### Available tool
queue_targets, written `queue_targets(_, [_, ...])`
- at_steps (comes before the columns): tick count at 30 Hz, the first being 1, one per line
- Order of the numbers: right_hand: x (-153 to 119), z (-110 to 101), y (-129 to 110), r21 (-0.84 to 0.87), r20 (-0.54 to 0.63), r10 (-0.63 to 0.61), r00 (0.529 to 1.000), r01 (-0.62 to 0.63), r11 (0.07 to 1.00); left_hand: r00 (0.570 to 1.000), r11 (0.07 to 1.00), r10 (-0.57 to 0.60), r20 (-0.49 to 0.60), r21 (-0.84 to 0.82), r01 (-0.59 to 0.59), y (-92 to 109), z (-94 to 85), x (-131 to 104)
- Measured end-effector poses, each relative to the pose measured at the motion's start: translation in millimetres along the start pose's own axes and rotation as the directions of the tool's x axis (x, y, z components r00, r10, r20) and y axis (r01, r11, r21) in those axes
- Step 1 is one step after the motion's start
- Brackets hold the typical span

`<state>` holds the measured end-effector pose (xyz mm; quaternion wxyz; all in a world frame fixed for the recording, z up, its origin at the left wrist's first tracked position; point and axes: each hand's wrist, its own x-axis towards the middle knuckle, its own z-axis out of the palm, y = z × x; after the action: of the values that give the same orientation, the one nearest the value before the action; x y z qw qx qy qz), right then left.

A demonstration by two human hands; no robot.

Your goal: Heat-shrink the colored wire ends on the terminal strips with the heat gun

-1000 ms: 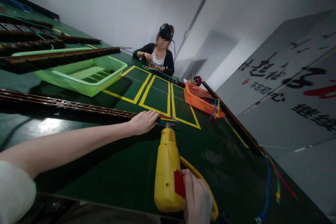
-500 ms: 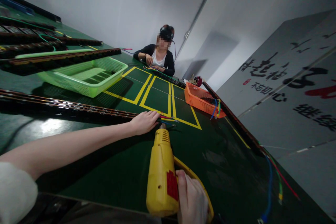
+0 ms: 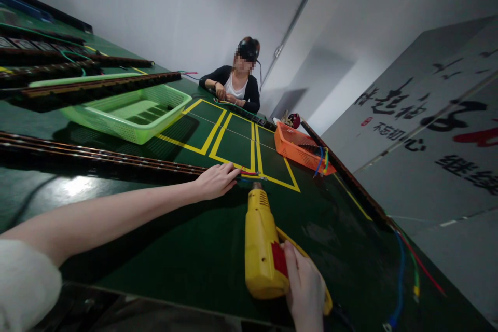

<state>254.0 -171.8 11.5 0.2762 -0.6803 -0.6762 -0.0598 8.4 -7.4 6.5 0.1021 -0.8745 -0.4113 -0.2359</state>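
Note:
My right hand (image 3: 306, 282) is wrapped around the handle of a yellow heat gun (image 3: 264, 249) with a red patch on its side. The gun's metal nozzle points away from me, close to several thin wires with metal lugs (image 3: 252, 174), one of them red. Those wires come out at the near end of a long dark bar (image 3: 116, 160) with copper-coloured strips, lying across the table from the left. Over that end my left hand (image 3: 217, 181) is closed, palm down. Its fingers partly hide the bar and the wire roots.
A green basket (image 3: 143, 134) stands at left, with another dark bar (image 3: 109, 84) across it. An orange basket (image 3: 286, 152) is at right beside a long bar with blue, green and red wires (image 3: 400, 280). Across the green table (image 3: 194, 264) sits a person (image 3: 237, 88), hands on parts.
The heat gun has moved right and slightly away from me, its nozzle now nearer the wire lugs. My left hand stays at the bar's end, almost unmoved.

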Motion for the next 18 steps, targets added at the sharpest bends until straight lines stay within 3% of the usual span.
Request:
queue_targets(12, [-6,11,13,-0.051,-0.043,-0.077,0.996,0.075,0.996,1.0,1.0,0.003,0.001,0.009,-0.003,0,0.2,0])
queue_targets(18, [-12,10,-7,-0.081,-0.074,-0.163,0.984,0.157,0.984,1.0,1.0,0.012,0.008,0.027,-0.013,2,0.8,0])
